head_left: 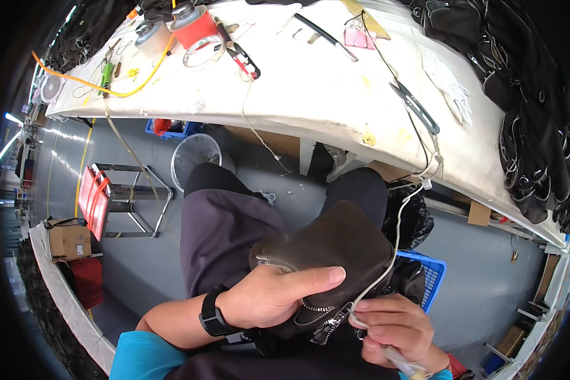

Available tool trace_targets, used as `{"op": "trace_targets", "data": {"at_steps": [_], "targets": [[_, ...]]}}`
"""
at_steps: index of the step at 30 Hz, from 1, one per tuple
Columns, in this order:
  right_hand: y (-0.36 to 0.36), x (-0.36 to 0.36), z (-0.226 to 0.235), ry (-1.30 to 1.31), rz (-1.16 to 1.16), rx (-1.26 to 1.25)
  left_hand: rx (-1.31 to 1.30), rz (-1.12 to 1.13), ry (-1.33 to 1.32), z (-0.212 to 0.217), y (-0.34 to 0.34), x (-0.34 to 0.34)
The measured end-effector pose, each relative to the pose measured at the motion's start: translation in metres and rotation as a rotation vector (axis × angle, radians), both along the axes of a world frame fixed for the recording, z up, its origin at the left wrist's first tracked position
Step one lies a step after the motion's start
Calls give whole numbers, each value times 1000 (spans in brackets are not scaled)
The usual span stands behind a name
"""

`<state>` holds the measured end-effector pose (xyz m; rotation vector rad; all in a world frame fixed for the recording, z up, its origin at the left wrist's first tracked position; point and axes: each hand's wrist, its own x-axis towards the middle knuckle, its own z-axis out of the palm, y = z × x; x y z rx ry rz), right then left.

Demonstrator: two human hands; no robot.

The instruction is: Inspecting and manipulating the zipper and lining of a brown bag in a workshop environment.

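Observation:
A dark brown fabric bag [348, 244] lies across my lap. Its open zipper [315, 311] has silver teeth that curve along the near side. My left hand [269, 296] is closed on the bag, with the thumb laid over the fabric and the other fingers hidden beneath. Beside the bag's right edge, my right hand [396, 328] pinches a pale cord [396, 247]. This cord runs up to the table edge. A slim pale piece, wrapped at its end, sticks out below that hand; its kind I cannot make out.
On the white-covered table [285, 76] lie black snips [417, 109], a red-and-black cutter [240, 58], a tape roll [204, 52], a red pot [193, 26] and a white glove [448, 85]. Dark bags [525, 152] pile at right. Below are a clear bin [196, 152], a stool [133, 199] and a blue crate [432, 278].

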<state>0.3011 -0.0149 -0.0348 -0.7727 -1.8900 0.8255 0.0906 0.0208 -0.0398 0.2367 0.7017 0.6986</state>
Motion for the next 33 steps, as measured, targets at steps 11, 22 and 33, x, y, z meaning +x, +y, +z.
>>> {"op": "trace_targets", "data": {"at_steps": [11, 22, 33], "targets": [[-2, -4, -1, -226, -44, 171, 10, -63, 18, -4, -3, -4], [-1, -6, 0, -209, -59, 213, 31, -58, 10, -3, -3, -3], [-1, -11, -4, -189, -110, 210, 39, -63, 19, -6, -5, -3]]}}
